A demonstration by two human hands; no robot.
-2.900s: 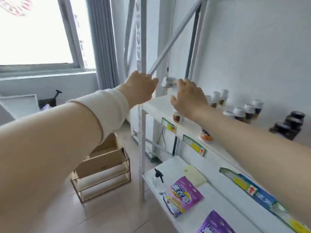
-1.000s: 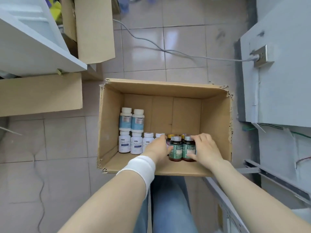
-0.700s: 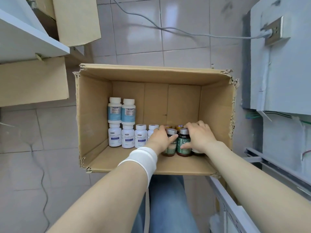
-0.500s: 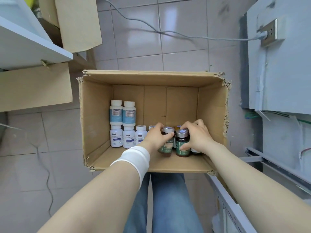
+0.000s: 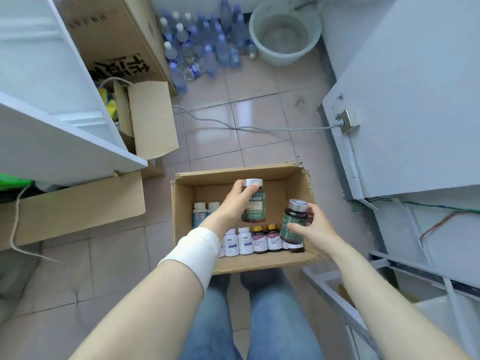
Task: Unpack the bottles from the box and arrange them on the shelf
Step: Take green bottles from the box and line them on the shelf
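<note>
Right hand [image 5: 315,231]: fingers curled round a tilted dark bottle [image 5: 294,224], above the box's right side.
Left hand [image 5: 235,203]: thumb and fingers gripping a second bottle [image 5: 254,203], upright over the box [image 5: 183,211].
Box, on floor: small bottles [image 5: 245,244] stand inside.
Beyond: cable [image 5: 233,128], water bottles [image 5: 202,48], bucket [image 5: 285,35].

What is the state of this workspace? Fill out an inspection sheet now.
Surface: tiled floor; the box stands on it.
Job's things: open cardboard box holds white bottles, gold-capped dark bottles and blue-labelled bottles.
Clutter: plastic water bottles, a bucket, other cartons.
Hands: left hand grips the left silver-capped bottle above the box; right hand grips the right silver-capped bottle.
Cables: grey cable crosses the floor to a socket; coloured wires at right.
Surroundings: white shelving at left, grey panel at right.
</note>
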